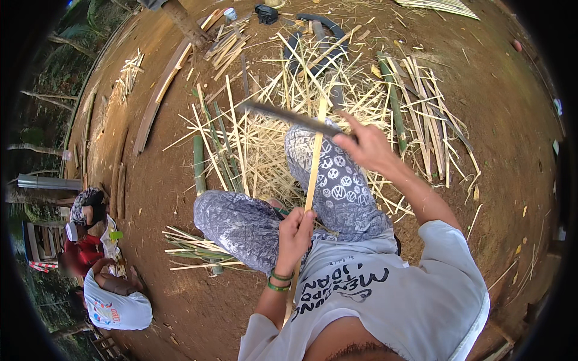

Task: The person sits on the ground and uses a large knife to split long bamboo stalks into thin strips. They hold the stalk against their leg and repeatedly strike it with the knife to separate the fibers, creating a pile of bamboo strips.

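Observation:
My left hand (294, 236) is closed around the lower part of a long, pale bamboo strip (313, 171), which rises at a slight slant in front of my lap. In my right hand (372, 147) is a long dark-bladed knife (280, 114), its blade pointing left and crossing the strip near the upper end. The index finger of that hand is stretched out beside the strip, while the knife's handle is mostly hidden by the grip. Below the blade is my right knee, in patterned grey trousers (340, 186). Motion slightly blurs the blade.
Around and beyond my legs lies a heap of bamboo strips and shavings (265, 144). A green bamboo pole (394, 108) and split slats (430, 126) lie at the right. A black tyre (340, 36) sits beyond the heap. Several people (117, 304) are at the far left.

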`<state>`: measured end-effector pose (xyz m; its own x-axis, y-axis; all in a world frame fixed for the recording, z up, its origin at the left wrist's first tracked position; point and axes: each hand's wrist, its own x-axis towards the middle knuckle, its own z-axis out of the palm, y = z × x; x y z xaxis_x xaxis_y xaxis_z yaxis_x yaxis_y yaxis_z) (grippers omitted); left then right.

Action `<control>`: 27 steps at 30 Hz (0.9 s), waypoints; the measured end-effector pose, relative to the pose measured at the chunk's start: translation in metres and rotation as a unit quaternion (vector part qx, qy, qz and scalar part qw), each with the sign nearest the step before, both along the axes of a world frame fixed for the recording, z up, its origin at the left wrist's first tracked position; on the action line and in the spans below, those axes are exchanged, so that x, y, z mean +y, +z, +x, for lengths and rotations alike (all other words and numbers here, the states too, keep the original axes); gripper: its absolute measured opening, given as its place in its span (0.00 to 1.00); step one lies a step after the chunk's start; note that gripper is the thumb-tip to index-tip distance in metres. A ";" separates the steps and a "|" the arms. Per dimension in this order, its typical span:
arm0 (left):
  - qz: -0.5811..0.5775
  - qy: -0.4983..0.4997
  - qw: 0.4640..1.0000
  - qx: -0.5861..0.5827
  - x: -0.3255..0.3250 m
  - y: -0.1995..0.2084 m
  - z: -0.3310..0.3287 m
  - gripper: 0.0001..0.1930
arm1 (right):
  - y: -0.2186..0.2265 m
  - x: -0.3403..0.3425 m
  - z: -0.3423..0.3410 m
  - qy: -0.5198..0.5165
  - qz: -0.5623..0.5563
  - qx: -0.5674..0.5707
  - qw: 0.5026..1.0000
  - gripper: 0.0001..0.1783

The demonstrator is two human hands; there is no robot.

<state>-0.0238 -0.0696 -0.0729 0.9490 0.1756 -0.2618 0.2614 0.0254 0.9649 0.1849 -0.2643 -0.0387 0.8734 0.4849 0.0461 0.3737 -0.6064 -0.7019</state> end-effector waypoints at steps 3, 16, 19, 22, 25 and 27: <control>-0.006 -0.002 1.000 -0.005 -0.008 -0.002 0.025 0.12 | -0.002 0.024 -0.014 0.029 -0.116 -0.058 0.991 0.52; 0.046 0.000 0.999 -0.018 -0.006 0.000 0.013 0.11 | -0.024 0.024 -0.010 0.050 -0.086 -0.133 0.986 0.52; 0.073 -0.002 0.997 -0.035 -0.004 -0.003 0.000 0.11 | -0.032 0.025 -0.016 0.038 -0.089 -0.145 0.985 0.51; 0.079 -0.004 0.996 -0.043 -0.001 0.001 -0.008 0.10 | -0.022 0.024 -0.019 0.048 -0.129 -0.149 0.979 0.51; 0.091 0.006 0.996 -0.009 0.000 0.006 -0.047 0.11 | -0.035 0.013 -0.003 0.014 -0.110 -0.077 0.991 0.50; 0.092 0.017 0.995 0.021 0.012 0.008 -0.080 0.11 | -0.048 0.003 0.027 -0.062 -0.065 -0.020 0.996 0.48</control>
